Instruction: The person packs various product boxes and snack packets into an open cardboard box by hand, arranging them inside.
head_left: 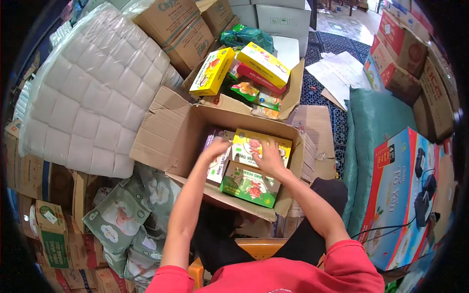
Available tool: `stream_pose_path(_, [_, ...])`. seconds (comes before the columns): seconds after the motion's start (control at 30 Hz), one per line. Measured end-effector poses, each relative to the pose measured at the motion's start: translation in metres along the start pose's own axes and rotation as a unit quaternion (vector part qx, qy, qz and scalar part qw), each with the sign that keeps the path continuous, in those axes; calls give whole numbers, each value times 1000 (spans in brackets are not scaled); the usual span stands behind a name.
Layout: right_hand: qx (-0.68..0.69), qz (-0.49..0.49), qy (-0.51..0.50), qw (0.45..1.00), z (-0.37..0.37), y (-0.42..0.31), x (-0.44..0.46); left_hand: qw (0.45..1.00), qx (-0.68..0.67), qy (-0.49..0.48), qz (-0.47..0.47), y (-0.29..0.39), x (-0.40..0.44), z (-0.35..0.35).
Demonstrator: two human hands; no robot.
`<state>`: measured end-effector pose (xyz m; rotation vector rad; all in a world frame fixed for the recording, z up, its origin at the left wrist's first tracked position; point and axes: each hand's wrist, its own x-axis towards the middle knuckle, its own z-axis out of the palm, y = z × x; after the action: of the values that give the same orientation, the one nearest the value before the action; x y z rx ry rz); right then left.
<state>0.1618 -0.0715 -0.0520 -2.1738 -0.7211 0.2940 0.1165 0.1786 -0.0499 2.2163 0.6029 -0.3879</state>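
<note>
An open cardboard carton (166, 134) sits before my knees with several printed boxes inside. My left hand (218, 147) is over the purple-and-white box (218, 168) at the left, its fingers bent toward the edge of the yellow box (244, 139). My right hand (270, 157) lies across the yellow box with its fingers spread. Nearest to me in the carton, a green box (250, 184) rests tilted, its large printed side facing up. My hands partly cover the yellow and purple boxes, and neither hand is visibly wrapped round one.
Behind stands another carton (295, 90) with yellow boxes and packets. A large plastic-wrapped pack (93, 93) leans at the left, above grey-green packs (119, 215). At the right are a green cushion (381, 117) and a blue-and-red box (391, 200) with black cables on it.
</note>
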Motion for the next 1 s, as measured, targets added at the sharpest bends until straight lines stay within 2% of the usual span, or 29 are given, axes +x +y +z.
stream_pose_path(0.07, [97,-21,-48,994,7,4,10,983,-162,86,30,29,-27,-25])
stream_pose_path(0.1, [104,-60,6,993,22,11,13,970,-221,93,38,31,-29,-40])
stream_pose_path(0.2, [84,-36,-110,990,13,-9,12,905,-397,131,78,51,-36,-83])
stream_pose_path(0.23, [70,-49,-110,990,17,-11,11,887,-433,135,90,58,-34,-94])
stream_pose_path(0.33, [51,-119,-120,984,26,-13,13,822,-546,153,48,69,-1,-117])
stream_pose_path(0.43, [49,-122,-131,983,28,-16,12,791,-579,194,-30,109,25,-122])
stream_pose_path(0.53, [39,-83,-156,984,25,-20,13,787,-571,228,-55,88,88,-134])
stream_pose_path(0.63, [41,-79,-138,986,26,-17,14,810,-557,167,-74,82,116,-147])
stream_pose_path(0.73, [33,-85,-116,989,25,-19,12,807,-514,251,-145,82,130,-144])
stream_pose_path(0.8, [33,-130,-110,985,29,-16,13,839,-453,254,-165,76,143,-142])
stream_pose_path(0.83, [16,-120,-121,985,27,-21,11,854,-419,256,-174,79,144,-140])
stream_pose_path(0.93, [4,-133,-125,983,31,-20,11,828,-477,244,-168,84,142,-139])
stream_pose_path(1.0, [9,-119,-134,984,29,-21,12,768,-593,199,-134,87,139,-145])
